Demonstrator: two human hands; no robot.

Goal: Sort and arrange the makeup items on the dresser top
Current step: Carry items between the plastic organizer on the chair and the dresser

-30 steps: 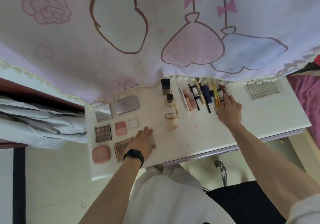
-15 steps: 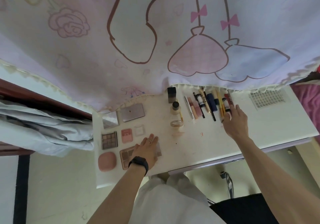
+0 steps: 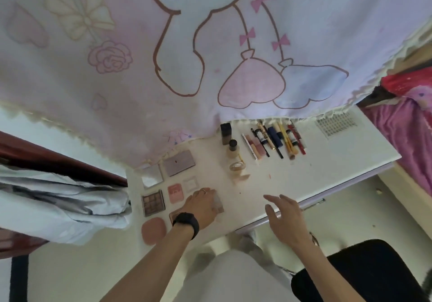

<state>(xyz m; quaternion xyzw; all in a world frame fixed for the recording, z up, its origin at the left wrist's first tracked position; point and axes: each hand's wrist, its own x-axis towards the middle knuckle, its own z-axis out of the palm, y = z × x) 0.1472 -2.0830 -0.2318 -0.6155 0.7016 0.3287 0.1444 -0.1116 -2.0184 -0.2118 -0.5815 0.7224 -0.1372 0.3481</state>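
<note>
Left hand (image 3: 202, 205): it is lying on a brown palette (image 3: 173, 215) at the near left of the dresser top (image 3: 327, 168). The fingers look stretched over the palette, pressing it and not curling round it.
Right hand (image 3: 284, 217): it is hovering above the near edge, apart from every item, with fingers spread and relaxed, holding nothing.
Compacts: they are sitting in a loose grid at the left, with the eyeshadow palette (image 3: 153, 202), the pink compact (image 3: 175, 193) and the round pink case (image 3: 153, 230) closest to the left hand.
Bottles (image 3: 232, 151): they are standing in a line at the middle.
Pencils and tubes (image 3: 275, 140): they are lying side by side at the back, just under the curtain (image 3: 163, 68).
Risk: the brown palette and the round pink case are lying very near the front edge – a careless push could be sliding them off. A right sleeve or wrist going back over the middle could be knocking the bottles down.
</note>
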